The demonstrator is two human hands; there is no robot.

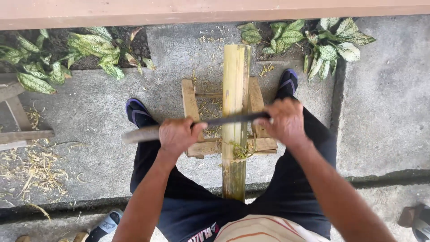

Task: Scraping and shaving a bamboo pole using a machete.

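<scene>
Fingers of both hands, left hand (178, 134) and right hand (285, 122), clench one blade (224, 121) across one bamboo pole (235, 89).

Both hands (179, 134) (284, 121) fisted, arms fwd.

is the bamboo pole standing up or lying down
Lying down. The bamboo pole rests lengthwise across a low wooden frame, running away from the person between their feet.

The person is wearing black trousers (286, 197), a cream shirt (264, 229) with orange stripes, bare forearms, and dark purple-edged sandals (136, 112).
</scene>
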